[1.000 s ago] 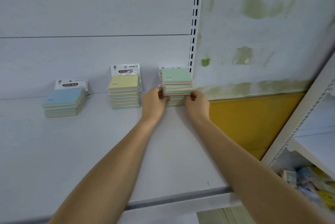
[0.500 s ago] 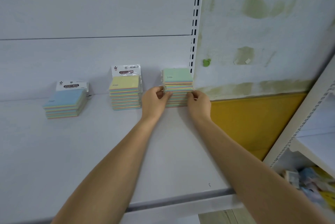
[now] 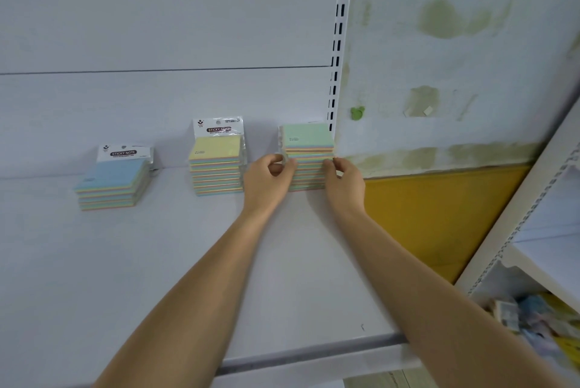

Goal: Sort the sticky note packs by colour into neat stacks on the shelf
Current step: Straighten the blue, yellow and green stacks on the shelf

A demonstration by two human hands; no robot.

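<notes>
White shelf (image 3: 157,262) carrying three stacks along back panel (image 3: 157,26): blue-topped stack (image 3: 111,183) sitting left, yellow-topped stack (image 3: 216,165) middle, green-topped stack (image 3: 309,143) right, beside upright (image 3: 338,74). Left hand (image 3: 266,180), right hand (image 3: 346,182) pinching green-topped stack's sides with curled fingers.

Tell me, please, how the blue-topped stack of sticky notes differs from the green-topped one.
The blue-topped stack is lower; the green-topped stack stands taller. The blue-topped stack lies untouched at the left, while the left hand and right hand pinch the green-topped stack's sides at the right. The blue-topped stack shows a STICKY NOTE header card; the green-topped stack's hardly shows. Both rest on the white shelf.
</notes>
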